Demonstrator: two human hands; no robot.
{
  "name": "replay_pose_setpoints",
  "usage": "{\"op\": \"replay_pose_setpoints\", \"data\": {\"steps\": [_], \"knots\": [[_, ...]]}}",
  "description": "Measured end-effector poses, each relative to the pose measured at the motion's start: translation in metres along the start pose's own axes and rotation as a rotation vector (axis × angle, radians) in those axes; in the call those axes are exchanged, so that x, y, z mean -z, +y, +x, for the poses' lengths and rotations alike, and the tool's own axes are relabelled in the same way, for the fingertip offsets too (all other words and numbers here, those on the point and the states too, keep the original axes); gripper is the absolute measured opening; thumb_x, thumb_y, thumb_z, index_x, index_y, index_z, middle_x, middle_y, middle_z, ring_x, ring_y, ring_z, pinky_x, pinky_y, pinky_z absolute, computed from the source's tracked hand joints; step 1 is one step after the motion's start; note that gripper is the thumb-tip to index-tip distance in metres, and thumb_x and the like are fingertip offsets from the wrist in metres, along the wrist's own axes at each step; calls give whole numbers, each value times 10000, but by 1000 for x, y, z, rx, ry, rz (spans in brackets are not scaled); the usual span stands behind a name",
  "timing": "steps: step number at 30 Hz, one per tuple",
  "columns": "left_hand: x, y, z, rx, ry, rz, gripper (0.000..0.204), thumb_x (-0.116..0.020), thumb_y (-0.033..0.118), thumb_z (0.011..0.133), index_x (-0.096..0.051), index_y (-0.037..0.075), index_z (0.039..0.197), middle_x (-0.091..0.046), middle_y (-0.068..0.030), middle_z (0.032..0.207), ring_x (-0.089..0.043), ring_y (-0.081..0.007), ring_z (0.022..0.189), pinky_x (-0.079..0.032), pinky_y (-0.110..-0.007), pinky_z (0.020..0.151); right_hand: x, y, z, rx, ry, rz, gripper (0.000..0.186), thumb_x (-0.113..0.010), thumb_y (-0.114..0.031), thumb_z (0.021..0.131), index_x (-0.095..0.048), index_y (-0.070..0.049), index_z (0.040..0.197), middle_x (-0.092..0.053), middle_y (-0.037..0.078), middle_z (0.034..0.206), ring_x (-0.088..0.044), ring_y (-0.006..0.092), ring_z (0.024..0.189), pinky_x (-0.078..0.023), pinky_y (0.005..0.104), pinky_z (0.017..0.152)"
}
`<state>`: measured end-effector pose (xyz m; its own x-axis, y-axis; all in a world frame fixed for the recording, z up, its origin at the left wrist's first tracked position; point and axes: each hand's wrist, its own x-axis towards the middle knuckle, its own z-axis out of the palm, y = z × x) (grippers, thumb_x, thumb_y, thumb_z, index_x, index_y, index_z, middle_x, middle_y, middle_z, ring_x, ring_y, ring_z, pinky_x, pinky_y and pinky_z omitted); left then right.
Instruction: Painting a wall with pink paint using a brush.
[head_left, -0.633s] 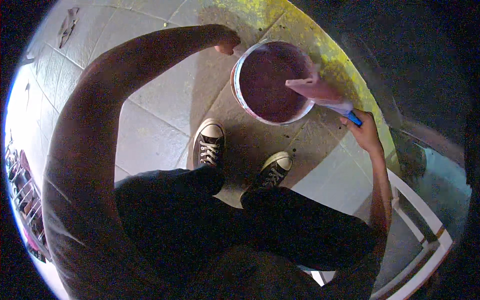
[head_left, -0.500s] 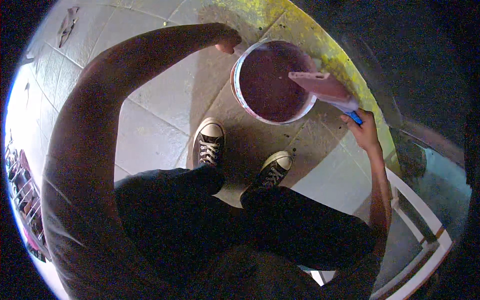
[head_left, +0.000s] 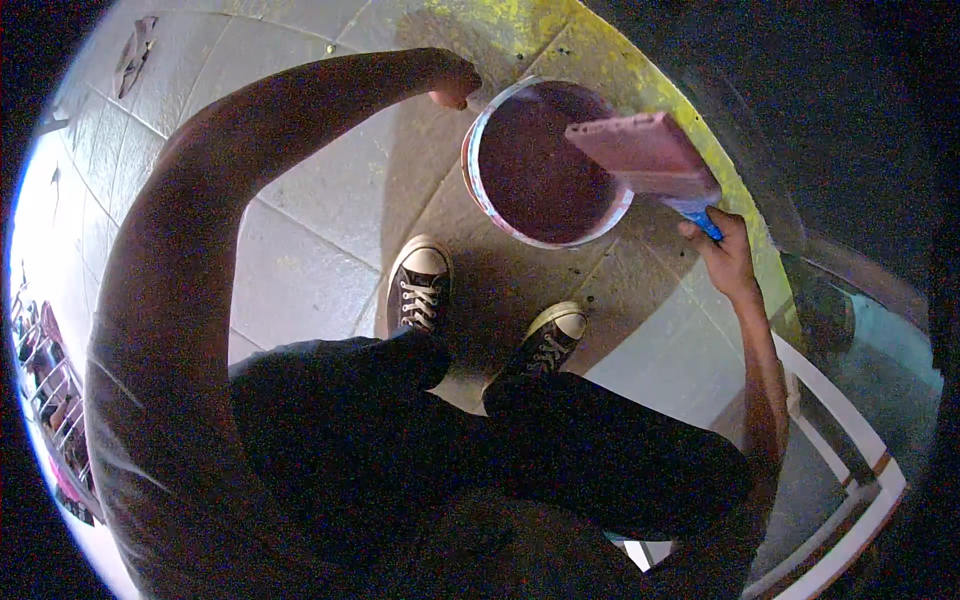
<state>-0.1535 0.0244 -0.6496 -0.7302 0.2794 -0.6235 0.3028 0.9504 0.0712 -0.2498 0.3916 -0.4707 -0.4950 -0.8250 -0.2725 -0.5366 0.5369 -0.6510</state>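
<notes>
My right hand (head_left: 735,255) grips the blue handle of a wide flat paintbrush (head_left: 645,155). Its broad head is coated in mauve-pink and hangs over the right part of a white-rimmed bucket (head_left: 473,165). Dark mauve paint (head_left: 545,165) fills the inside of the bucket, whose depth I cannot tell. Just beyond the bucket's upper left rim is my left hand (head_left: 456,85), its fingers curled closed. What those fingers hold, if anything, is hidden. The bucket stands on the tiled floor in front of my shoes.
My dark sneakers (head_left: 420,285) rest on the tiles (head_left: 300,260). Yellow stains (head_left: 690,130) run along the floor edge beside a dark surface at the right. A white frame (head_left: 840,400) stands near my right forearm. A scrap (head_left: 135,55) lies at the far left.
The paintbrush has turned in my right hand, showing more of its broad mauve face. The head has shifted slightly up and left. My left hand and the bucket stay nearly in place.
</notes>
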Motion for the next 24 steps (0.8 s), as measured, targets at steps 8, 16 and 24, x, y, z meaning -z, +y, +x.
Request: {"op": "replay_pose_setpoints", "data": {"steps": [8,16,24], "knots": [[10,4,-12,-14,26,-81,337,-488,269,739,-576,-22,884,-593,-196,876,-569,-319,868,-456,-426,746,-13,-4,-4,-80,-40,-37,196,-607,-192,770,-551,-4,758,-467,-13,564,-399,85,521,-349,259,491],[11,5,-11,-34,-26,-131,329,-490,260,731,-587,-19,876,-593,-198,857,-574,-326,841,-455,-425,728,-24,8,-1,-20,-122,-195,191,-603,-211,784,-560,-24,785,-504,61,590,-442,129,545,-384,289,529],[3,3,-8,1,-31,-65,407,-555,361,720,-514,119,1045,-597,-130,905,-562,-320,858,-463,-420,726,-37,-1,2,-45,-167,-198,257,-599,-273,783,-547,-23,757,-470,78,557,-440,163,509,-378,305,510]]}}
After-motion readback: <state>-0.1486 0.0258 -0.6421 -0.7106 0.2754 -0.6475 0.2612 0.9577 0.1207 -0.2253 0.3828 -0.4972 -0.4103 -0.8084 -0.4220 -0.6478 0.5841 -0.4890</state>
